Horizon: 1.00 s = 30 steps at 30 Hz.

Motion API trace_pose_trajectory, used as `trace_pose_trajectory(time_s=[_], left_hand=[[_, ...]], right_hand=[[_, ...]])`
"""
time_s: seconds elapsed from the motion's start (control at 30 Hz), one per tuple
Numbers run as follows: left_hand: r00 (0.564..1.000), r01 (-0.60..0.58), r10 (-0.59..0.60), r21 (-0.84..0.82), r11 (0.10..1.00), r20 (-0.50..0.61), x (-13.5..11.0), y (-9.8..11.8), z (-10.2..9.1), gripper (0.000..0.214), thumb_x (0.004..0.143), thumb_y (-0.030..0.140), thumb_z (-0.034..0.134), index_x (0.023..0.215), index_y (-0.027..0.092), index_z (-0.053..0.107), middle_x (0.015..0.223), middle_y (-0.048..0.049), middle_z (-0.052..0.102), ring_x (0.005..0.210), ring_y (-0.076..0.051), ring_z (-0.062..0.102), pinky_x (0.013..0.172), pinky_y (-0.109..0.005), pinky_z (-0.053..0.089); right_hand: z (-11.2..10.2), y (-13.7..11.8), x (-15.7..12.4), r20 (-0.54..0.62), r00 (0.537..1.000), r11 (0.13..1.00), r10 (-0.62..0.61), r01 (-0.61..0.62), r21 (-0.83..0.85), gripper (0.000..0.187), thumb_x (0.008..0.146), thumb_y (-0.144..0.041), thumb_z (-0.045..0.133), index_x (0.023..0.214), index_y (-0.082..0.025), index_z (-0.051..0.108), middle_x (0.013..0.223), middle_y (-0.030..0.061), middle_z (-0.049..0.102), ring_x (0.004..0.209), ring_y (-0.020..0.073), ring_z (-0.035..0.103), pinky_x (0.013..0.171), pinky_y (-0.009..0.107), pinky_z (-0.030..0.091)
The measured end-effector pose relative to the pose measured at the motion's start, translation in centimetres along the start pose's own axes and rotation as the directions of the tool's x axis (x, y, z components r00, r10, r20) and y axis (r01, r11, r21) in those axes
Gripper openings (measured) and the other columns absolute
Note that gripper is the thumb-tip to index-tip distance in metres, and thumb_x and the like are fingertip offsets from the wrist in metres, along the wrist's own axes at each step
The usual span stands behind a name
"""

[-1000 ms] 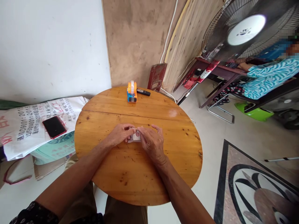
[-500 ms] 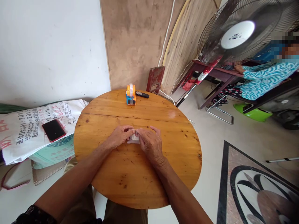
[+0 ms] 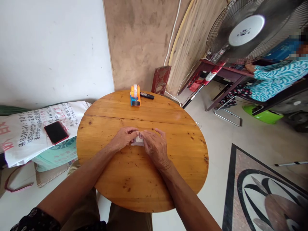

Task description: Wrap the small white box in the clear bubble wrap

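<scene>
A small whitish packet in clear wrapping (image 3: 138,141) lies on the round wooden table (image 3: 134,179), between my two hands. My left hand (image 3: 125,138) pinches its left side and far edge with thumb and forefinger. From the right, my right hand (image 3: 156,145) grips the packet with thumb and fingertips, its little finger lifted away. The fingers cover part of the packet, so its exact kind cannot be made out.
Toward the table's far edge stand an orange and blue tape dispenser (image 3: 135,96) and a black remote-like object (image 3: 147,96). A red-edged phone (image 3: 56,132) rests on white sacks at left. A standing fan (image 3: 245,30) and a seated person (image 3: 279,80) are at right.
The view has shifted slightly. Both hands stay on the packet with almost the same grip, their fingertips shifting only a little.
</scene>
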<state>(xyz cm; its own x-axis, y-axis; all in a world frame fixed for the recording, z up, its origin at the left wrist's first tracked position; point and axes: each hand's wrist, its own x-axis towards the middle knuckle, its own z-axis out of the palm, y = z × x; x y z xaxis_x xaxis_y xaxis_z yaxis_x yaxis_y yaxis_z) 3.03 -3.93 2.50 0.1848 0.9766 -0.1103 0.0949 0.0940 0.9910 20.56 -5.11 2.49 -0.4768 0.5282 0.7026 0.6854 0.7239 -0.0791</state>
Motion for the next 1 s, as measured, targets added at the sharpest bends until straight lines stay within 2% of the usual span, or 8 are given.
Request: trace_pose_trajectory(time_s=[0.23,0.37,0.53,0.8,1.0], left_hand=[[1.000,0.009,-0.009,-0.021,1.000,0.014,0.1,-0.1,-0.1,0.031,0.078,0.044,0.064,0.085,0.015,0.068,0.051,0.0065,0.048,0.039,-0.005,0.035,0.039,-0.019,0.026],[0.999,0.049,-0.049,-0.028,0.998,0.008,0.1,-0.1,-0.1,0.034,0.078,0.045,0.065,0.091,0.013,0.068,0.052,0.0063,0.049,0.038,-0.004,0.035,0.039,-0.019,0.025],[0.996,0.083,-0.084,-0.041,0.996,-0.010,0.2,-0.1,0.0,0.031,0.079,0.041,0.063,0.092,0.013,0.068,0.051,0.0066,0.048,0.038,-0.004,0.034,0.039,-0.019,0.024],[0.997,0.073,-0.073,-0.065,0.995,0.008,0.3,-0.2,-0.1,0.031,0.078,0.040,0.065,0.093,0.013,0.069,0.053,0.0068,0.049,0.038,-0.004,0.034,0.038,-0.018,0.024],[0.995,0.093,-0.095,-0.083,0.992,-0.013,0.2,-0.2,0.0,0.029,0.079,0.035,0.065,0.098,0.013,0.068,0.052,0.0072,0.050,0.038,-0.005,0.035,0.039,-0.019,0.024]], right_hand=[[0.1,0.0,-0.1,0.024,0.999,0.999,0.033,-0.033,0.023,0.032,0.090,-0.008,0.051,0.115,-0.025,0.064,0.101,0.0052,0.078,0.098,0.0181,0.071,0.107,0.043,0.035],[-0.1,0.3,-0.2,-0.046,0.995,0.993,0.086,-0.082,0.090,0.034,0.088,-0.007,0.049,0.115,-0.023,0.063,0.098,0.0050,0.078,0.090,0.0175,0.072,0.104,0.042,0.039],[-0.2,1.1,-0.1,-0.119,0.971,0.970,0.208,-0.189,0.153,0.027,0.092,-0.012,0.049,0.112,-0.023,0.065,0.094,0.0043,0.078,0.087,0.0186,0.072,0.099,0.042,0.042],[0.4,1.4,-0.3,-0.059,0.954,0.946,0.292,-0.280,0.162,0.025,0.090,-0.019,0.051,0.105,-0.024,0.070,0.097,0.0061,0.077,0.091,0.0222,0.071,0.092,0.041,0.048],[0.2,1.7,-0.4,0.022,0.949,0.920,0.314,-0.310,0.239,0.029,0.088,-0.019,0.051,0.113,-0.023,0.066,0.095,0.0042,0.078,0.091,0.0218,0.071,0.087,0.037,0.052]])
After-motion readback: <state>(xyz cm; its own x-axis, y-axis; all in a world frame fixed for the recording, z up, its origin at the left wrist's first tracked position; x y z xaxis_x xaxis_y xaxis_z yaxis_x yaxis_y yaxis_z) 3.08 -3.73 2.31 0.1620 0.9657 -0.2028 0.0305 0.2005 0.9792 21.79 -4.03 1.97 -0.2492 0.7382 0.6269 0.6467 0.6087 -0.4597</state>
